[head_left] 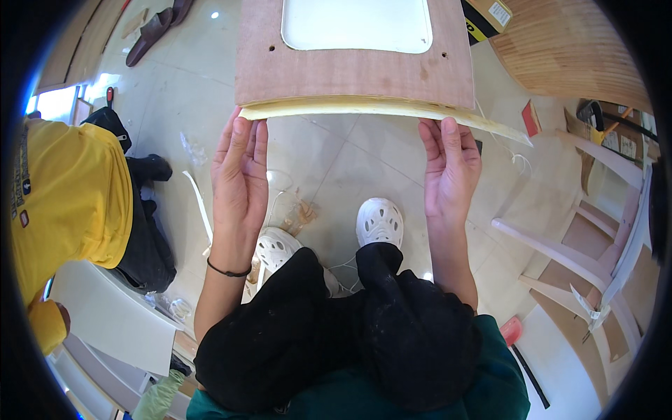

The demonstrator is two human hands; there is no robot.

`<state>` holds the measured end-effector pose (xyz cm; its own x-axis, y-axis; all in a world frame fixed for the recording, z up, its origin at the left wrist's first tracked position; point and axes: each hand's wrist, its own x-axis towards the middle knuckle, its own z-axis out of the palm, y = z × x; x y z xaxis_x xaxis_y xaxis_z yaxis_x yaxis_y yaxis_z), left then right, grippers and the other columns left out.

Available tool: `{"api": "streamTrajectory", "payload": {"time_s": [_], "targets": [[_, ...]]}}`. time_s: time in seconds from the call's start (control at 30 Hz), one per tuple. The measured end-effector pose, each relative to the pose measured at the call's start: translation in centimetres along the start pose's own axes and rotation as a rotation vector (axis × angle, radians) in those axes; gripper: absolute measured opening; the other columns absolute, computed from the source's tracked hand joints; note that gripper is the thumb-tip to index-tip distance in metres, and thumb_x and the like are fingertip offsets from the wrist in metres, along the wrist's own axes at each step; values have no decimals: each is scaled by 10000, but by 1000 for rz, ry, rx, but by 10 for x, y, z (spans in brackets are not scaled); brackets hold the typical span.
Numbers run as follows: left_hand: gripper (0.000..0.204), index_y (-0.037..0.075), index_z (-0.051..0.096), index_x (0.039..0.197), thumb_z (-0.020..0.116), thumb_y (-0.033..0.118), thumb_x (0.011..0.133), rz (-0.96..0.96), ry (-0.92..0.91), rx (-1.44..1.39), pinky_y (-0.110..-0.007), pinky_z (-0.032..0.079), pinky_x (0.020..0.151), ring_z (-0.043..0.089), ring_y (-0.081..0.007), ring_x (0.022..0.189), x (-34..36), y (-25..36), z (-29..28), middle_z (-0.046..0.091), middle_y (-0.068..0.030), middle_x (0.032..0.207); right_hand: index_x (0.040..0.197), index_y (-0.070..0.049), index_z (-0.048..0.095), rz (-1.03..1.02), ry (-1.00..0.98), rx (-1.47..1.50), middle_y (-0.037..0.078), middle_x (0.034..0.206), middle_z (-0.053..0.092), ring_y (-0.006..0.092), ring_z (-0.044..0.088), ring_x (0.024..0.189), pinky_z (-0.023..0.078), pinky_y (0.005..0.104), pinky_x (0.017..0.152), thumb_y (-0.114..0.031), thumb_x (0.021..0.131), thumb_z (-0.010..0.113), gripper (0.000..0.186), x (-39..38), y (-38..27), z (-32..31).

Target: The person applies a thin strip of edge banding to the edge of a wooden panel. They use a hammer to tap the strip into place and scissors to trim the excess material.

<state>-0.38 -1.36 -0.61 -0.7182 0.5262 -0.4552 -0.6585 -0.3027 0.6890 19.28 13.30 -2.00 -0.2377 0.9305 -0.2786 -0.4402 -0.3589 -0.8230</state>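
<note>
A plywood board [350, 78] with a white rounded rectangular panel [355, 24] set in it stands in front of me. Along its near edge runs a pale yellow strip [350, 108], whose loose end sticks out past the board's right corner. My left hand [240, 164] pinches the strip near the left corner, thumb on top and fingers beneath. Toward the right corner, my right hand [451, 164] grips the strip the same way. Two small dark holes mark the board below the panel's corners. What the fingertips touch underneath is hidden.
To the left is a person in a yellow shirt [77, 192]. Pale wooden frames [560, 252] stand at the right, near a red-headed mallet-like tool [512, 330]. White clogs [380, 221] are on my feet. Scraps and a thin white strip [199, 206] lie on the tiled floor [318, 168].
</note>
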Motion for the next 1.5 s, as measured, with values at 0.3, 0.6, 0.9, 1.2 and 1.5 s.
{"api": "streamTrajectory", "payload": {"time_s": [0.3,0.6,0.9,1.2,1.5], "targets": [[436,-79,458,1349,589,116,981,-10,-9,-28,-280,434,1114,546,-181,1232,0,0,-1,571,-152,1292,1109,12,566,2,34,23,127,1008,694,200,686,948,571,337,914,-52,918,672,228,-1,1,2],[432,-75,462,1344,589,116,978,-17,-38,-48,-272,453,1101,563,-182,1214,2,-1,-3,578,-156,1280,1160,8,530,-51,33,8,116,1030,685,196,676,967,566,341,927,-52,912,679,295,0,3,2],[444,-77,453,1352,590,117,978,-12,-28,-39,-272,457,1098,558,-189,1227,1,0,0,572,-165,1292,1099,26,568,-50,56,13,123,1019,685,206,679,971,564,350,937,-44,921,664,214,0,1,1],[447,-82,449,1353,593,112,977,-7,-2,-37,-279,444,1108,557,-184,1222,0,-1,-1,573,-157,1288,1187,19,482,-70,75,31,143,1032,682,213,678,975,566,364,945,-27,915,665,331,0,1,2],[435,-86,454,1344,588,109,979,-12,-1,-39,-275,448,1105,561,-182,1216,2,0,0,575,-157,1281,1210,34,516,-87,42,-53,118,1117,633,207,660,1022,565,307,951,-113,944,653,333,1,1,2]]}}
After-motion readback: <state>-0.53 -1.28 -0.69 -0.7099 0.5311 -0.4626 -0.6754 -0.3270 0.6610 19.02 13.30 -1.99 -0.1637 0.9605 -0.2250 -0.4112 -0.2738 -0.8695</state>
